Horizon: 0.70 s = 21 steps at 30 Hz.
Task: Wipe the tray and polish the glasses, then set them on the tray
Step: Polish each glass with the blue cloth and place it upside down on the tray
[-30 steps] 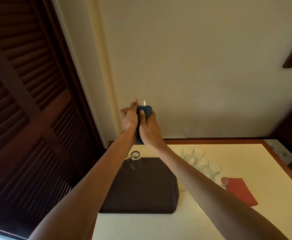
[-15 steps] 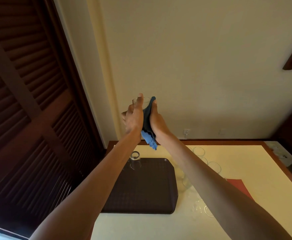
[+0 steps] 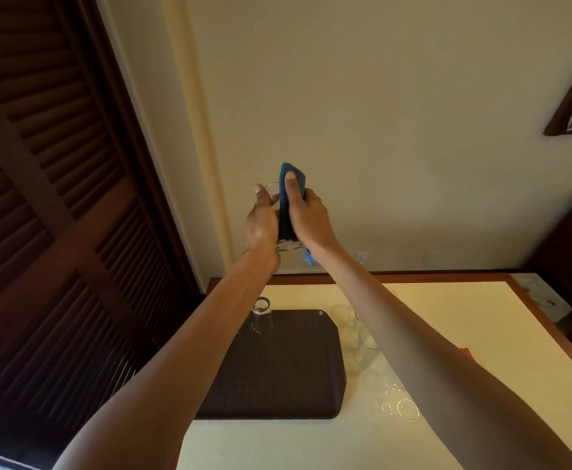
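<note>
Counter [image 3: 464, 334], far edge: held glass [image 3: 289, 246] raised high above it for polishing.
Tray [image 3: 277, 385] below carries another glass [image 3: 261, 315] at its far-left corner. I judge that a slip from this height would smash the clear, straight-sided held glass. Left hand [image 3: 260, 225] grip wraps it, and right hand [image 3: 311, 222] grip clamps the blue cloth [image 3: 293, 183] against it.

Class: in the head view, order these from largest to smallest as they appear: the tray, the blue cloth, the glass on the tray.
1. tray
2. blue cloth
3. glass on the tray
The cloth is nearer the camera and partly hidden, so ranks 2 and 3 are unsure.
</note>
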Each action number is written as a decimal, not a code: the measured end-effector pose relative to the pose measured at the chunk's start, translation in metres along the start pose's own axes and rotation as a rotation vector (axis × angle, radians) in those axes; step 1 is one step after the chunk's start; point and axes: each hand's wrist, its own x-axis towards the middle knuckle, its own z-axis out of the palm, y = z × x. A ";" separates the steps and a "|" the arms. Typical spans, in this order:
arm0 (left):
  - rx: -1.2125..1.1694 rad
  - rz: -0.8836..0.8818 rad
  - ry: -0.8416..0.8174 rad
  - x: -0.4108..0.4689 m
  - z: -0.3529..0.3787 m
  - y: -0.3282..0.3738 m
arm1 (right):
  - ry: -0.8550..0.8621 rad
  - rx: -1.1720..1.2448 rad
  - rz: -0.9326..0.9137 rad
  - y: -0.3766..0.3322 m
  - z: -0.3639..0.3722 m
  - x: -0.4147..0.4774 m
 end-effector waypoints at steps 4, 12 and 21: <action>0.068 0.013 -0.007 -0.001 0.002 0.006 | -0.059 0.149 0.249 0.003 0.003 0.008; -0.001 -0.052 -0.045 0.018 -0.013 -0.002 | -0.077 -0.043 0.118 0.022 0.020 -0.022; 0.002 -0.048 -0.017 0.008 -0.017 -0.003 | 0.124 0.016 -0.174 0.015 0.029 -0.016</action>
